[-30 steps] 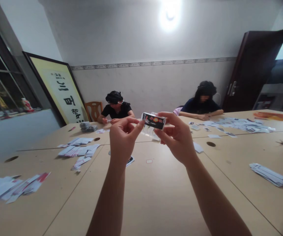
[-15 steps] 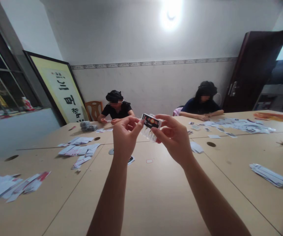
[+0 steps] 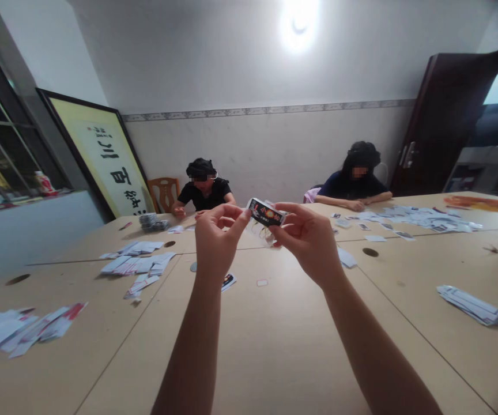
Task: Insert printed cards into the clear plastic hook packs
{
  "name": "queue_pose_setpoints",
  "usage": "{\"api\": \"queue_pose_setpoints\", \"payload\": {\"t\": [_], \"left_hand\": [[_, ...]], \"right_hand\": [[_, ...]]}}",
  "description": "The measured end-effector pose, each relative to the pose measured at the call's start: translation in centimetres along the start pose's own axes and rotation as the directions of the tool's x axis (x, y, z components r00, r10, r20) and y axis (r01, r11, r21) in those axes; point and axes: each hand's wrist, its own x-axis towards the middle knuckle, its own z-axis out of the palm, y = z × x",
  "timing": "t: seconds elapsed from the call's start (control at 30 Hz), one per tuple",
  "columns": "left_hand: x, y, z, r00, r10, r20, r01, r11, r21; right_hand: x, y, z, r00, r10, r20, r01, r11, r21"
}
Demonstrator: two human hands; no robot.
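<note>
Above the table, both hands hold one small clear packet (image 3: 266,213) with a black label printed in red, white and yellow. Thin curved golden pieces, like fish hooks, show through its clear lower part. My left hand (image 3: 219,233) pinches the label's left end between thumb and fingers. At the right end, my right hand (image 3: 305,236) grips it, the thumb on the near side. Beyond my left wrist lies a black-and-white printed card (image 3: 228,281), partly hidden by the forearm. A small pale rectangular slip (image 3: 261,283) is on the table below the packet.
White paper pieces (image 3: 134,264) lie on the table (image 3: 270,346) to the left, and a bundle of folded papers (image 3: 469,304) to the right. Two people (image 3: 206,187) sit across, the right one beside scattered papers (image 3: 422,219). Round holes (image 3: 370,252) pierce the tabletop.
The packet has tipped slightly in my fingers, so its clear lower part looks shorter and the golden pieces show more. Both hands keep hold of it. The view has shifted a little.
</note>
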Motion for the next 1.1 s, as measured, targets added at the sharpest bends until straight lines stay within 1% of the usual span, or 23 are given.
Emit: {"api": "queue_pose_setpoints", "payload": {"t": [0.27, 0.43, 0.53, 0.63, 0.8, 1.1], "left_hand": [[-0.1, -0.1, 0.0, 0.997, -0.072, 0.036, 0.076, 0.991, -0.114], [0.1, -0.4, 0.0, 0.996, -0.056, 0.075, 0.066, 0.989, -0.130], [0.2, -0.6, 0.0, 0.994, -0.058, 0.094, 0.073, 0.984, -0.162], [0.2, -0.9, 0.2, 0.993, -0.056, 0.108, 0.074, 0.981, -0.178], [0.1, -1.3, 0.5, 0.996, -0.031, 0.085, 0.044, 0.986, -0.163], [0.0, -1.8, 1.2, 0.999, 0.037, 0.003, -0.037, 0.992, -0.122]], "right_hand": [[0.0, 0.3, 0.2, 0.998, -0.064, -0.026, 0.062, 0.995, -0.083], [0.1, 0.5, 0.2, 0.992, -0.121, -0.036, 0.114, 0.981, -0.158], [0.2, 0.7, 0.3, 0.990, -0.135, -0.045, 0.125, 0.975, -0.182], [0.2, 0.9, 0.4, 0.987, -0.137, -0.079, 0.117, 0.968, -0.224], [0.3, 1.3, 0.5, 0.988, -0.119, -0.097, 0.091, 0.963, -0.253], [0.4, 1.6, 0.8, 0.984, -0.122, -0.133, 0.081, 0.957, -0.280]]}}
